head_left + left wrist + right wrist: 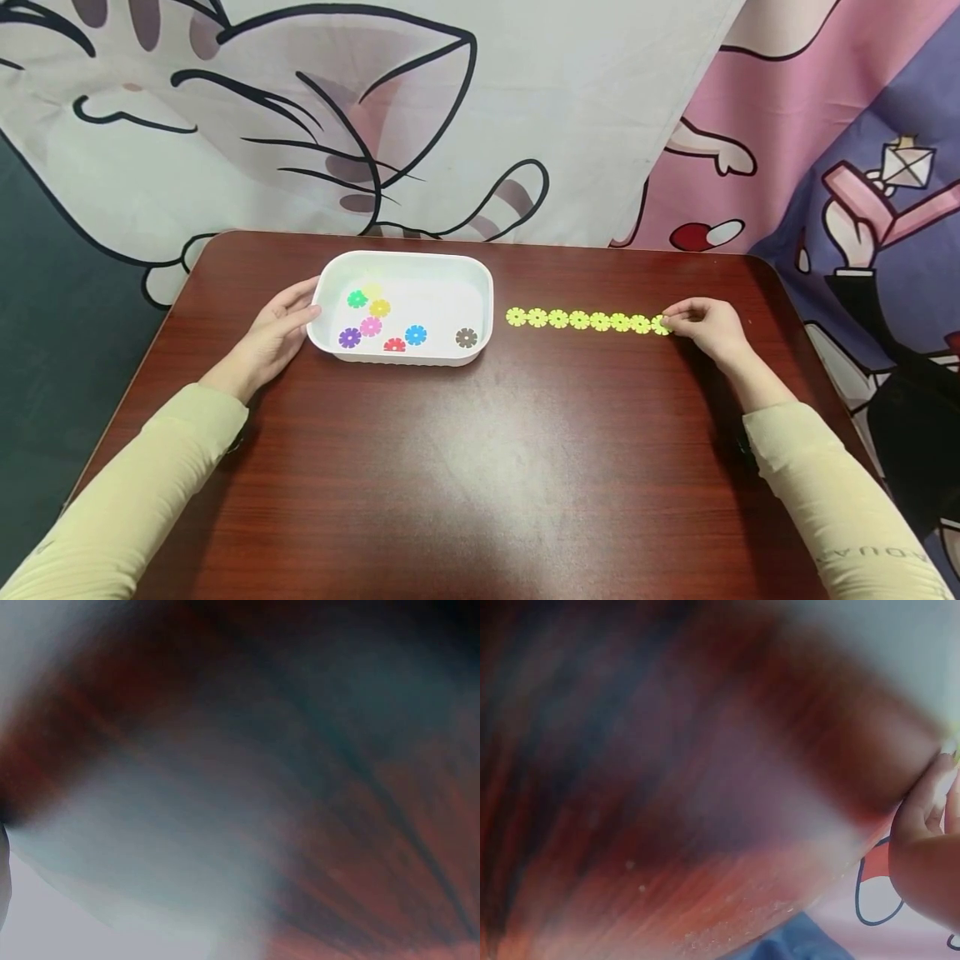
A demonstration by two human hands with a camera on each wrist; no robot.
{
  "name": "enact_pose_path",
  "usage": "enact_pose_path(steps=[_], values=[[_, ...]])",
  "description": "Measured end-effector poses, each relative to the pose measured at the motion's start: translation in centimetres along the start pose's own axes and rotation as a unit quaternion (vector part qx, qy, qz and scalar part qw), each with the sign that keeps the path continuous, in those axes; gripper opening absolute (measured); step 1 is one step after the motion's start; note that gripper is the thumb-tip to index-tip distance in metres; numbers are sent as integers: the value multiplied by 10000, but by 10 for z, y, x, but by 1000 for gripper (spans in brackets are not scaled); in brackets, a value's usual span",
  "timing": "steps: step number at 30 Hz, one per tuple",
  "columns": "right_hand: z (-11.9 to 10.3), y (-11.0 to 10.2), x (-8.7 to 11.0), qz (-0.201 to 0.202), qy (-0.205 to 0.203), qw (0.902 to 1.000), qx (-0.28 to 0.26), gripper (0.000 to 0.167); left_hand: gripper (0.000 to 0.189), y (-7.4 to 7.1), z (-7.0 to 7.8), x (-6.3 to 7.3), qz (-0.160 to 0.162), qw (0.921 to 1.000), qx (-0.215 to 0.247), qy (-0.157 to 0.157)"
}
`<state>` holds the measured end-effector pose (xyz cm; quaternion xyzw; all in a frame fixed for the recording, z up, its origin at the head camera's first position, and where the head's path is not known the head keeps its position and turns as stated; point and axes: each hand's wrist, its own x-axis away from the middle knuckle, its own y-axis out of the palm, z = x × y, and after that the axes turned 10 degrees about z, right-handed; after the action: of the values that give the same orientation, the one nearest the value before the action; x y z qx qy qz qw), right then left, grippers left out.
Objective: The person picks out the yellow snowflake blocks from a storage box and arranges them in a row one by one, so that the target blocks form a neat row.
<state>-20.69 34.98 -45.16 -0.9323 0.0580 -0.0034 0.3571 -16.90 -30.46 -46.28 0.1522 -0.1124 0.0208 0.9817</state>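
Observation:
A row of several yellow-green flower-shaped discs (pixel 577 320) lies on the dark wooden table (pixel 480 467), right of a white tray (pixel 480 287). My right hand (pixel 705 325) pinches the disc at the row's right end (pixel 660 326). My left hand (pixel 281 329) rests against the tray's left wall with relaxed fingers. Inside the tray lie several loose discs: green (pixel 357 298), yellow (pixel 379 307), pink (pixel 371 326), purple (pixel 349 337), red (pixel 394 344), blue (pixel 416 335) and brown (pixel 467 337). Both wrist views are blurred; the right one shows only a bit of my right hand (pixel 926 855).
A cartoon-printed cloth (pixel 420 117) hangs behind the table. The table's rounded back corners lie at left (pixel 217 242) and right (pixel 765 267). Bare tabletop stretches in front of the tray and the row.

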Motion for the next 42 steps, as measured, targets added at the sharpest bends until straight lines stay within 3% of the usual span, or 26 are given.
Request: enact_pose_path(steps=[6,12,28,42], values=[[0,2,-1,131,-468,9962,716,21,38,1,0,0,-56,9999,128,57],[1,1,-1,187,-488,9944,914,22,37,1,0,0,-68,9999,89,69],[2,1,-2,185,-347,9956,851,26,38,1,0,-1,-92,9999,33,113],[1,-2,-2,-10,-148,9995,267,28,38,0,0,-1,-76,9999,102,75]])
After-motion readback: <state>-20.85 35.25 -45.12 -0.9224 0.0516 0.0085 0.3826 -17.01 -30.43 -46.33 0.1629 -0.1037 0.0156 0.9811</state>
